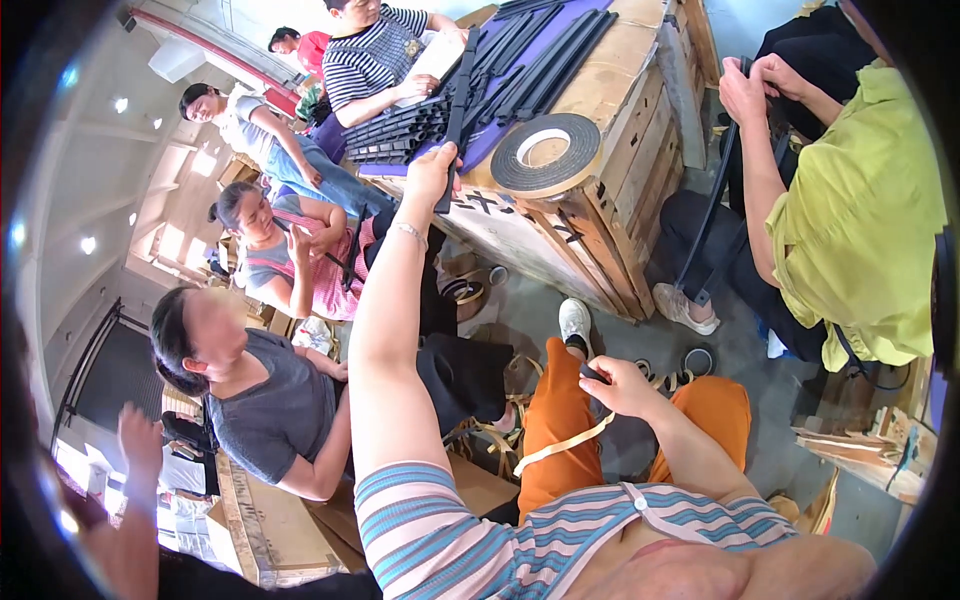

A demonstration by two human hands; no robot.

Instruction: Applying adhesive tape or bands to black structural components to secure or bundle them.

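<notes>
My left hand [433,172] reaches far forward to the wooden crate [620,90] and grips a long black strip [458,110] that runs up over the crate's edge. My right hand [617,385] rests over my orange-trousered knee, closed on the end of a small black piece [592,374]. A tan backing strip [565,441] trails down from that hand across my lap. On the crate lie a roll of black foam tape [546,152], a purple sheet [545,60] and a stack of black strips [400,130].
Several people sit around the crate. A person in a yellow-green shirt [860,210] at the right holds a long black strip [712,215] with both hands. A person in a striped shirt [370,55] sits at the far side. Wooden scraps [870,440] lie on the floor at the right.
</notes>
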